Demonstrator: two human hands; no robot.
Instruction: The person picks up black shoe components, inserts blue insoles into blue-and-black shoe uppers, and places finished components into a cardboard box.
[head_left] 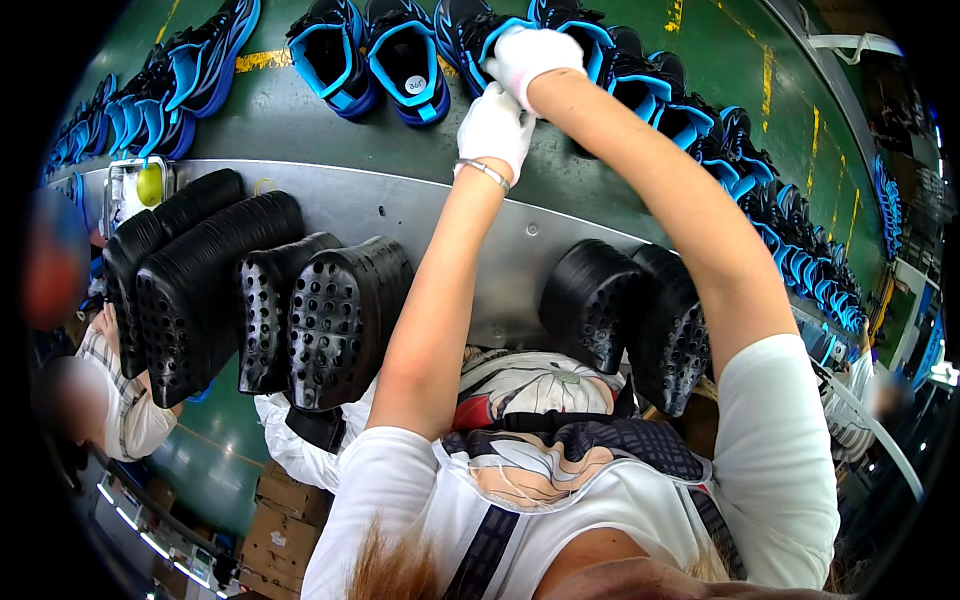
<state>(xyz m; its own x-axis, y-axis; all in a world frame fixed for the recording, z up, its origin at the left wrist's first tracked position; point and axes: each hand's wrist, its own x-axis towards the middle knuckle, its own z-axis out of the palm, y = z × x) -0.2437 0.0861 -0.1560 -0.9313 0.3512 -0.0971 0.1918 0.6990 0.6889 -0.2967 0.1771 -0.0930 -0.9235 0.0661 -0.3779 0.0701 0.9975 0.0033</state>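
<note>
Both my hands wear white gloves and meet at a black sneaker with blue lining on the green surface ahead. My right hand is closed over the sneaker's collar from the right. Just below it, my left hand is closed at the heel, its fingertips partly hidden. The two gloves touch. Two similar sneakers stand to the left, one beside another with a round white sticker inside. Another sneaker sits partly behind my right hand.
Rows of sneakers stretch along the green surface, left and right. Nearer, a metal ledge carries black ribbed blocks with pitted ends, a left group and a right pair. Other people are at the left and right.
</note>
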